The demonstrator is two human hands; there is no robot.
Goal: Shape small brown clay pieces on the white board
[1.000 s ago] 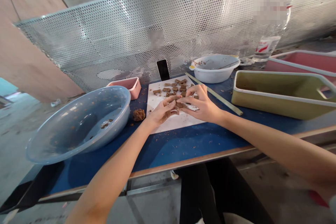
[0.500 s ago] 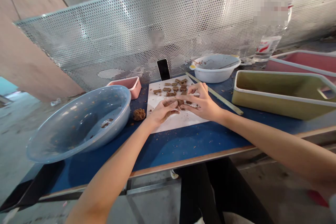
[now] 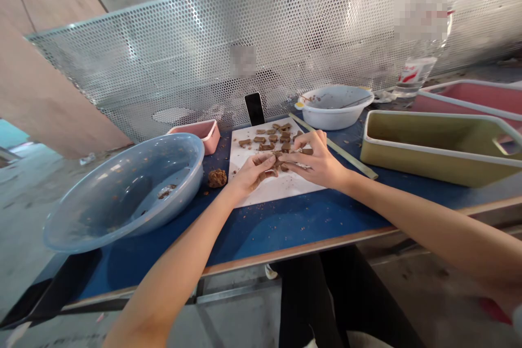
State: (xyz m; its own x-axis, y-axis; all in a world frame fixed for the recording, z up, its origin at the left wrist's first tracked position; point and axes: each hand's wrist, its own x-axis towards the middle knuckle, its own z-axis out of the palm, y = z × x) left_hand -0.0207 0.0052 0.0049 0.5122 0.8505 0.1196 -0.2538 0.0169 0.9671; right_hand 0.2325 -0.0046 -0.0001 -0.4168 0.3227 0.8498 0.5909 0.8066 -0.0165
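Over the white board (image 3: 244, 194), my left hand (image 3: 255, 173) and my right hand (image 3: 316, 162) meet with their fingertips together. Between them they pinch a small brown dough-like piece (image 3: 278, 161), mostly covered by the fingers. Several small brown blocks (image 3: 266, 147) lie behind the hands on the board, roughly in rows, with crumbs around them. Part of a few blocks is hidden by my right hand. A rough brown lump (image 3: 217, 178) rests on the blue table just left of the board.
A large blue basin (image 3: 122, 196) stands at left, a small pink box (image 3: 210, 138) behind it. A phone (image 3: 255, 109) leans behind the board. To the right are a pale stick (image 3: 353, 159), a white basin (image 3: 336, 117), a green bin (image 3: 424, 155), a pink bin (image 3: 468, 89) and a bottle (image 3: 416, 73).
My right-hand fingers have drawn in closer to my left fingertips around the brown piece. More of the blocks behind them show. Everything else stays in place.
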